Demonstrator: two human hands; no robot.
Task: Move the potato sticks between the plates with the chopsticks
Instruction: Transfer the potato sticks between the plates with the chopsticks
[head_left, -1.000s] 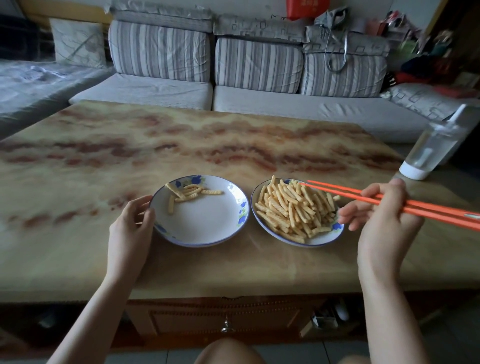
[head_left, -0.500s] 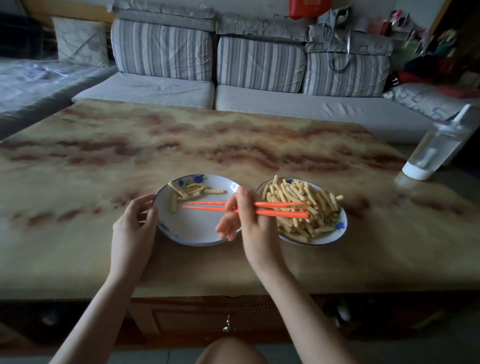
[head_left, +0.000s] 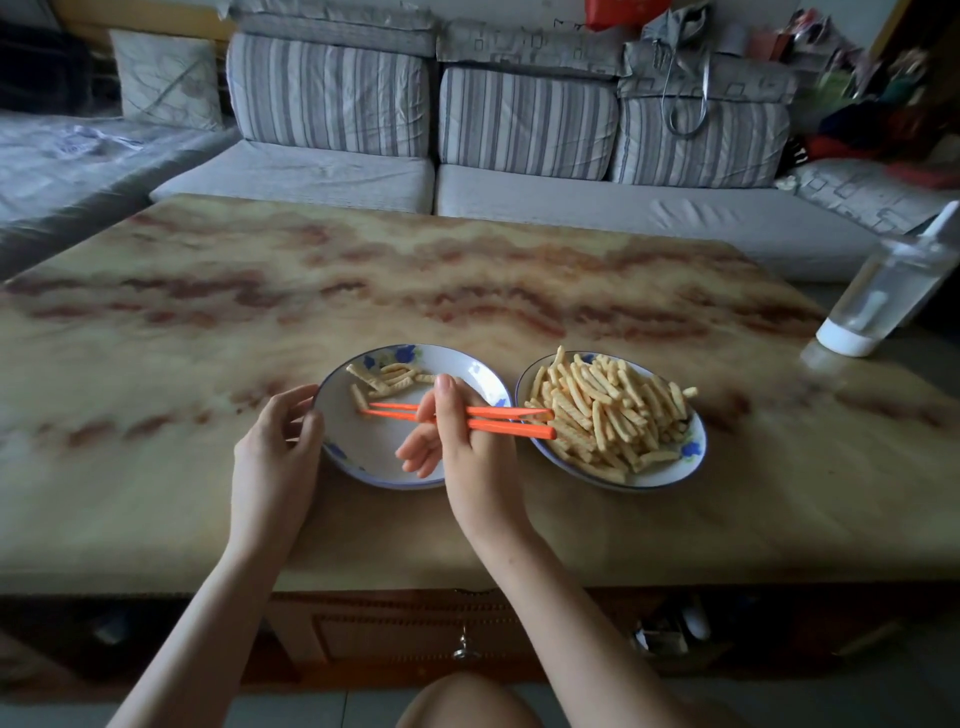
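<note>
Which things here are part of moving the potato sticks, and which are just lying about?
In use: chopsticks in the right hand; left plate, its rim held by the left hand; right plate heaped with potato sticks.
Lying about: water bottle, sofa cushions, grey bag.

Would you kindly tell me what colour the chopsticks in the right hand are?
Bright orange; the chopsticks show best in the head view.
</note>
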